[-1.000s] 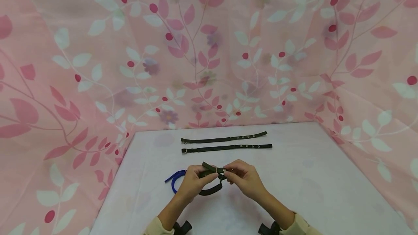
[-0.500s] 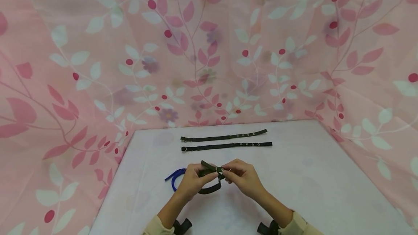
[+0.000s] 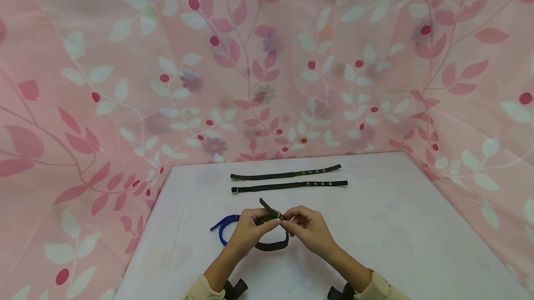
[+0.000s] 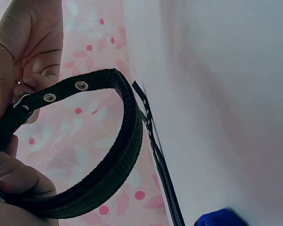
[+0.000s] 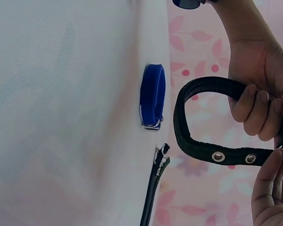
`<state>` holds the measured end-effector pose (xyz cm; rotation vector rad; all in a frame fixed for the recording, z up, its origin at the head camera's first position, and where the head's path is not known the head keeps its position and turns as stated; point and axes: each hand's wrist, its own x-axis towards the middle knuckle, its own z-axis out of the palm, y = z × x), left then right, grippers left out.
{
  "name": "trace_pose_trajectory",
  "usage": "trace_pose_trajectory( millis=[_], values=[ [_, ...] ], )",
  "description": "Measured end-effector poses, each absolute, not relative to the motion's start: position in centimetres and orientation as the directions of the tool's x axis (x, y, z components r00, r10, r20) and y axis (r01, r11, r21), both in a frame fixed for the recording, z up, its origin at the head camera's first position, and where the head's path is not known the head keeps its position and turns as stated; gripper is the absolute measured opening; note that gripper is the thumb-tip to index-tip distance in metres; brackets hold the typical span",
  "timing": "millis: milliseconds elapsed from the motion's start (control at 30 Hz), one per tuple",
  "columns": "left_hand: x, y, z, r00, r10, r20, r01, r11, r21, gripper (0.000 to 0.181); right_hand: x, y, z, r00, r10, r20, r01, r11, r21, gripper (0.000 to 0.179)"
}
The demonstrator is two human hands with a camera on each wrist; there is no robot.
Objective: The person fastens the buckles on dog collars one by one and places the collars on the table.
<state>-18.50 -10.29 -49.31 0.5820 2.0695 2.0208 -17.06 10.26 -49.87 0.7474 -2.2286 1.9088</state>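
Note:
Both hands hold a dark green pet collar [image 3: 273,246] above the table, bent into a loop. My left hand [image 3: 250,232] grips it at the left, with thumb and fingers around the overlapped straps. The fingertips of my right hand [image 3: 310,228] pinch the collar at its buckle, close to the left thumb. The strap's free end [image 3: 267,205] sticks up between the hands. Metal eyelets [image 4: 49,97] show along the band in the left wrist view, near the metal buckle [image 4: 21,101]. In the right wrist view the fingers partly hide the buckle.
A blue collar [image 3: 222,230], fastened into a loop, rests on the white table [image 3: 396,235] behind my left hand. Two dark collars [image 3: 288,175] lie stretched out, side by side, farther back. Pink floral cloth [image 3: 267,68] encloses the table's back and sides.
The strap's free end has tilted up more steeply, and the collar's loop has swung slightly right. My right fingertips have closed in on the left thumb. The collars on the table are unmoved.

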Motion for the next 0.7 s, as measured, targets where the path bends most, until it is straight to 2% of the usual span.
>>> trace_pose_trajectory(
  millis=[400,700],
  values=[
    [-18.66,-10.99,-49.31,-0.944,0.323,0.066,0.066,-0.009,0.998,0.027,-16.93,10.4,-50.25,-0.874,-0.291,0.389,-0.435,0.11,-0.894,0.015],
    [-18.65,-11.01,-48.91,-0.922,0.383,0.065,0.065,-0.014,0.998,0.028,-17.11,10.25,-50.29,-0.863,-0.295,0.41,-0.464,0.14,-0.875,0.01]
  ],
)
